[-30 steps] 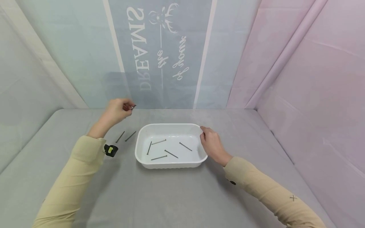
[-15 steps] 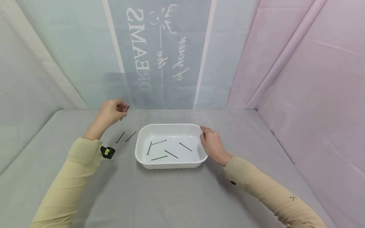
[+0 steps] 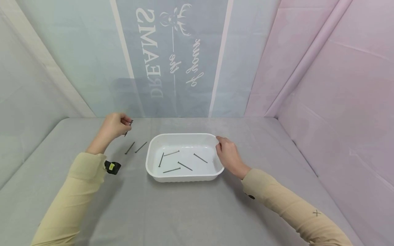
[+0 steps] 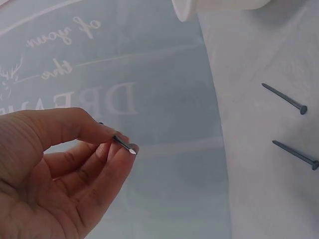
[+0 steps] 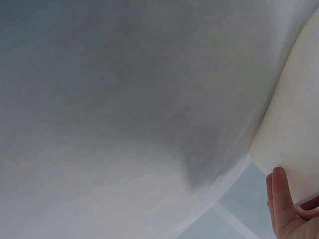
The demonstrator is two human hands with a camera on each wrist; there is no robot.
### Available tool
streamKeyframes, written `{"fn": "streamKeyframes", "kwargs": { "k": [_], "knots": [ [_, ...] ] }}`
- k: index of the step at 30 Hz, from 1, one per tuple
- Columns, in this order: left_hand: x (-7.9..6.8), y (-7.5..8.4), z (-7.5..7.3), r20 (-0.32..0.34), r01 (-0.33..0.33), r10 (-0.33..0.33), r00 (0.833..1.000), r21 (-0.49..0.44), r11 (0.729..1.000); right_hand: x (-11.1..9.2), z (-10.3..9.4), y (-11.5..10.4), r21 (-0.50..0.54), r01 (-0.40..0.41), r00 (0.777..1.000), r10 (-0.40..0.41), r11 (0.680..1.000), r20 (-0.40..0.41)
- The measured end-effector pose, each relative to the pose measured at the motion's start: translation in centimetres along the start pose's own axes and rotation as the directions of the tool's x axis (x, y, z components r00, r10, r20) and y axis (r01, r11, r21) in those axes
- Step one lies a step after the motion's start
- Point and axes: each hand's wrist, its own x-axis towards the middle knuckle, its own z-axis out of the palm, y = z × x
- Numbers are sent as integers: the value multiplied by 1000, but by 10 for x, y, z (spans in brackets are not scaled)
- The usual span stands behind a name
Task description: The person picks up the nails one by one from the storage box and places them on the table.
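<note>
My left hand (image 3: pixel 112 127) pinches a dark nail (image 4: pixel 124 144) between thumb and fingertips, above the left part of the table. In the left wrist view the nail's pale tip sticks out past the fingers. Two more nails lie on the cloth just right of that hand, one nail (image 3: pixel 130 148) beside another nail (image 3: pixel 141 147). At the centre stands a white rectangular tray (image 3: pixel 184 178) with several nails (image 3: pixel 185 166) scattered over its floor. The right hand (image 3: pixel 230 156) grips the tray's right end at the rim; the right wrist view has its fingers (image 5: pixel 281 191) against the outer wall.
Grey cloth (image 3: pixel 184 212) covers the table. A printed blue curtain (image 3: pixel 197 102) hangs along the back edge, and a pink curtain (image 3: pixel 341 102) closes off the right side. A black strap device (image 3: pixel 112 167) is worn at the left wrist.
My left hand has moved left and down toward the table with the nail, which now shows below the fingers. The right hand and the tray stay in place.
</note>
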Motion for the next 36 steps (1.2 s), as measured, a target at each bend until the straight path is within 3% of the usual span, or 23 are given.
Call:
{"fn": "streamKeyframes", "kwargs": {
  "k": [6, 13, 19, 36],
  "knots": [
    [0, -8, 0, 46, 80, -78, 996, -48, 996, 0, -1, 0, -3, 5, 1000, -5, 1000, 1],
    [-2, -20, 3, 86, 112, -105, 991, -79, 991, 0, 0, 1, 6, 4, 1000, -4, 1000, 0],
    [-4, -31, 6, 138, 177, -164, 977, -94, 980, 0, 1, 2, -3, 9, 1000, -9, 1000, -4],
    [-8, -50, 18, 187, 285, -271, 944, -53, 957, 0, 1, 1, 3, 8, 1000, -8, 1000, -11]
  ]
}}
